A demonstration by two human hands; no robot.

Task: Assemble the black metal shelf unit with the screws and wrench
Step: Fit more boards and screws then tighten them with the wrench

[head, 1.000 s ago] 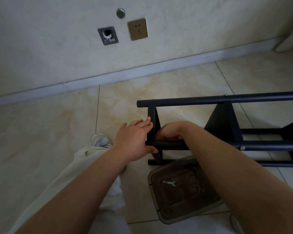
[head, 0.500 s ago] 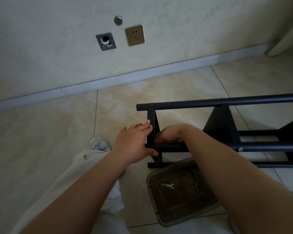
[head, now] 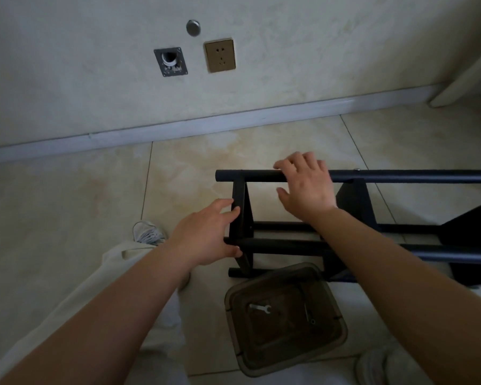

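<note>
A black metal shelf frame (head: 372, 245) lies on its side on the floor, at three o'clock. The left hand (head: 206, 234) grips its end post; the right hand (head: 306, 184) rests on the top rail, fingers loosely spread. The frame seems steadied for fastening; next, likely fetching the wrench (head: 260, 307) from the tray (head: 339, 334) at six o'clock.

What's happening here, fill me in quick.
A person is putting together a black metal shelf unit lying on its side on the tiled floor. The left hand grips the end frame, the right hand rests on the top bar. The wrench lies unused in a plastic container nearby.
</note>
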